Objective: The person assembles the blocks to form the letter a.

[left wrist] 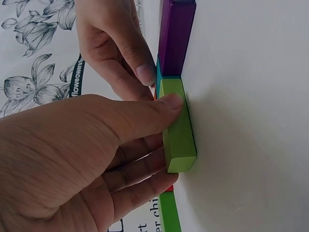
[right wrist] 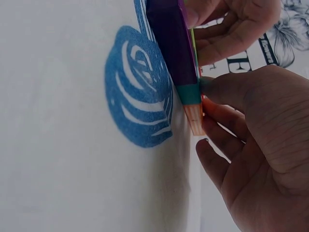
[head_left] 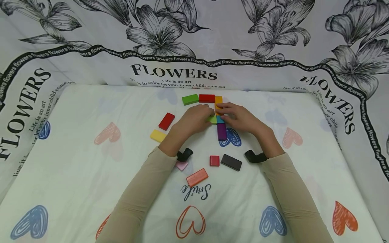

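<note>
My left hand pinches a light green block, its thumb on top and its fingers along the far side. One end of this block meets a small teal block. My right hand rests at the right side of the teal block and an orange block, thumb at the teal one and fingers reaching over the orange one. A purple block continues the line toward me. At the far end, a red block touches the orange one, with a green block beside it.
Left of the hands lie a red block and a yellow block. Nearer lie a small red block, a black block, a salmon block and a pink block partly behind the left wrist. White heart-print cloth lies underneath.
</note>
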The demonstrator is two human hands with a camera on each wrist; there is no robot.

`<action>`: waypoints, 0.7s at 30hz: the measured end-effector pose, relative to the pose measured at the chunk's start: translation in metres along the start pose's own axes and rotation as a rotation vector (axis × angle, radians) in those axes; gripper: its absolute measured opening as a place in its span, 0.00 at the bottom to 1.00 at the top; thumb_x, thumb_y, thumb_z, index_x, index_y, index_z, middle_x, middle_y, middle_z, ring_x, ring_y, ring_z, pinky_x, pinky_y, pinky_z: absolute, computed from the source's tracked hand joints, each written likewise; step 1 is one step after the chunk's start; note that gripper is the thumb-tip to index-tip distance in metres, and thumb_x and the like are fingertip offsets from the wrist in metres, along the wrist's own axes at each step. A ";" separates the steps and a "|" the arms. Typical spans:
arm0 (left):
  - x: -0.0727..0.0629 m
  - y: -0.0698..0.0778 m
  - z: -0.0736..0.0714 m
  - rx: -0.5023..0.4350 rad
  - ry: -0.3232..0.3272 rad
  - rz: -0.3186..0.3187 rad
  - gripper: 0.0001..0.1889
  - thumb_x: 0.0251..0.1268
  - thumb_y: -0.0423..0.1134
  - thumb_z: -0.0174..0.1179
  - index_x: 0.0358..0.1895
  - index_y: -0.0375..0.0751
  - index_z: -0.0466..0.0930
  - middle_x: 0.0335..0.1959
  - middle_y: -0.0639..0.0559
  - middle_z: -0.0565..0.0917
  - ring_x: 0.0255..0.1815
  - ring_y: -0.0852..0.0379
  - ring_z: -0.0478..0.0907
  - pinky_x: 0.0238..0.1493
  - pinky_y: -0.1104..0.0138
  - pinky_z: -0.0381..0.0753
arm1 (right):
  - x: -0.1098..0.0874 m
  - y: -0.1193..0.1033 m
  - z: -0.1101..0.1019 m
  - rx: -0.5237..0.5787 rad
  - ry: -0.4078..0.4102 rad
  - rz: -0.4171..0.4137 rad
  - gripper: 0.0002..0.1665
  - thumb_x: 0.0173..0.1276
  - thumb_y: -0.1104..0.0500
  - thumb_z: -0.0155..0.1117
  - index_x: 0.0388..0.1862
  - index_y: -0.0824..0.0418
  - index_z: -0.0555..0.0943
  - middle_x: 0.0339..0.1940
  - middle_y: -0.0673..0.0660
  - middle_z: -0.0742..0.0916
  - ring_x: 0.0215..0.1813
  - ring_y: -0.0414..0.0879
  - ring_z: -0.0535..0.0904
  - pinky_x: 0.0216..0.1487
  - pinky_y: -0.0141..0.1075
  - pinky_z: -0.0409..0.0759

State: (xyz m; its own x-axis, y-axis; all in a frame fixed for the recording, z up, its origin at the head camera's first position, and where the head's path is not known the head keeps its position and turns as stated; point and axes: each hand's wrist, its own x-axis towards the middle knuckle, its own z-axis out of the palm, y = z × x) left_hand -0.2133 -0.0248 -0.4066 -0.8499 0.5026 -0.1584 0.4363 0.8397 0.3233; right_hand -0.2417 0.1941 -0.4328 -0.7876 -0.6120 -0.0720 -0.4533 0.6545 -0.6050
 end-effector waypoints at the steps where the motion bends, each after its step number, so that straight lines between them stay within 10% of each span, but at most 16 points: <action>1: 0.000 0.000 0.000 -0.001 0.000 0.000 0.18 0.73 0.40 0.69 0.62 0.40 0.85 0.55 0.46 0.89 0.54 0.49 0.83 0.66 0.60 0.84 | 0.000 0.000 0.000 0.001 0.001 0.001 0.23 0.81 0.59 0.61 0.71 0.60 0.81 0.80 0.60 0.76 0.85 0.61 0.65 0.84 0.57 0.65; 21: -0.001 0.001 0.000 0.007 -0.005 0.003 0.19 0.72 0.41 0.69 0.63 0.40 0.85 0.54 0.47 0.88 0.54 0.50 0.82 0.64 0.61 0.83 | -0.001 0.000 0.000 0.009 -0.002 0.004 0.24 0.81 0.58 0.62 0.72 0.59 0.81 0.80 0.59 0.76 0.84 0.61 0.66 0.84 0.58 0.65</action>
State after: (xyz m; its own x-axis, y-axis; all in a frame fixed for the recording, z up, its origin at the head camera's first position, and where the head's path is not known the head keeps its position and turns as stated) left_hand -0.2126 -0.0247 -0.4058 -0.8472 0.5060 -0.1621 0.4409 0.8398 0.3168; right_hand -0.2412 0.1947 -0.4330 -0.7888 -0.6099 -0.0758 -0.4462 0.6532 -0.6118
